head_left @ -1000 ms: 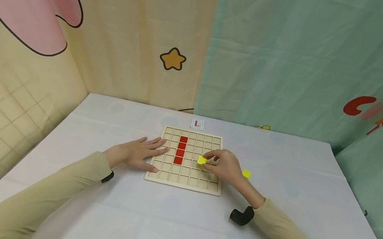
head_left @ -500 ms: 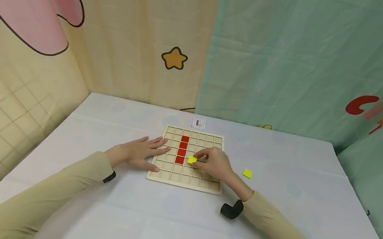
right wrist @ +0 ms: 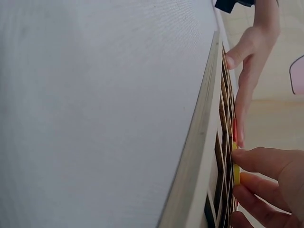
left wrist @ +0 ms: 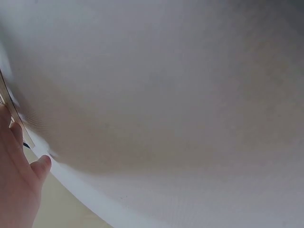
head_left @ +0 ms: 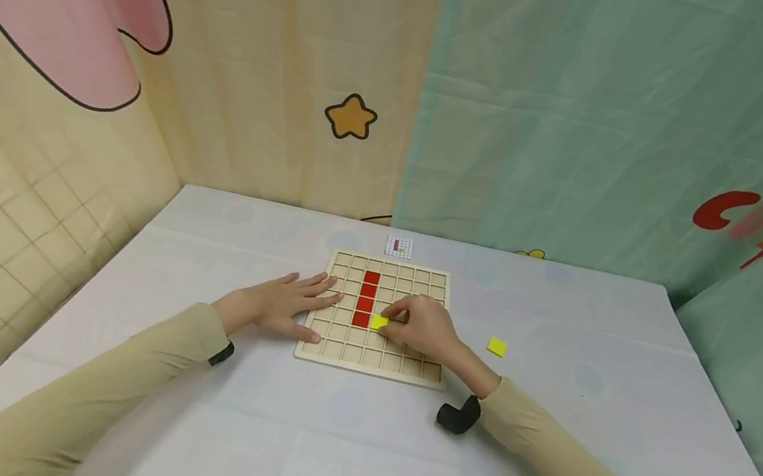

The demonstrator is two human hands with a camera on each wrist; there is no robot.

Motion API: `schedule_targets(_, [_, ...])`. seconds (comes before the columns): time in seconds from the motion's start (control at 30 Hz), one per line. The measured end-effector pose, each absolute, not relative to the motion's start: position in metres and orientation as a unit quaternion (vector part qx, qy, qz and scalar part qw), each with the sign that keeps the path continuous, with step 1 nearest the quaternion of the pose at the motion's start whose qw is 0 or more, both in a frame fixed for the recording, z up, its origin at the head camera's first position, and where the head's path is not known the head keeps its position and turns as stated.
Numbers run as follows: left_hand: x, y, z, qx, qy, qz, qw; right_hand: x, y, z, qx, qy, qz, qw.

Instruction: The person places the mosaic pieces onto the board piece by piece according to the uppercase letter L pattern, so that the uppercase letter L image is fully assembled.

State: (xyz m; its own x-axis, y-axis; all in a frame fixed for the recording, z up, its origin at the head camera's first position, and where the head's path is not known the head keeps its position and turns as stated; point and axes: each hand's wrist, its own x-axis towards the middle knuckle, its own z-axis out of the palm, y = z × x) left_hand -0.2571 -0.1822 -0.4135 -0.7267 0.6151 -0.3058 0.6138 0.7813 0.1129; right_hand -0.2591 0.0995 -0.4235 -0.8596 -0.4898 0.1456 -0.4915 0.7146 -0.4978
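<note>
A light wooden grid board [head_left: 341,351] lies on the table, with several red square tiles [head_left: 365,303] set in one column of its cells. Along the board's left edge rests my left hand [head_left: 285,306], fingers spread over the grid. Between thumb and fingertips my right hand [head_left: 429,328] pinches a yellow square tile [head_left: 378,322], right beside the lowest red tile. From the right wrist view, this yellow tile sits low at the grid surface with fingertips at both its edges. In the left wrist view only part of the left hand [left wrist: 19,175] shows at the board's edge.
A second yellow tile [head_left: 496,346] lies on the white table [head_left: 331,449] to the right of the board. Behind the board is a small card [head_left: 398,247] printed with a coloured grid. Printed curtains [head_left: 568,118] stand around the table's back and sides.
My right hand has carried the yellow tile leftward and lowered it to the cell beside the red column. The left hand keeps its place on the board.
</note>
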Motion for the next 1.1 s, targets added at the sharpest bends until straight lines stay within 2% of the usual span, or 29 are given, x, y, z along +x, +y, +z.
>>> schedule_targets(0.7, [-0.259, -0.18, -0.41, 0.326, 0.931, -0.015, 0.166, -0.261, 0.102, -0.419, 0.284, -0.919, 0.273, -0.002])
schedule_targets(1.1, [-0.257, -0.181, -0.41, 0.33, 0.93, -0.011, 0.164, -0.261, 0.111, -0.416, 0.275, -0.916, 0.291, 0.023])
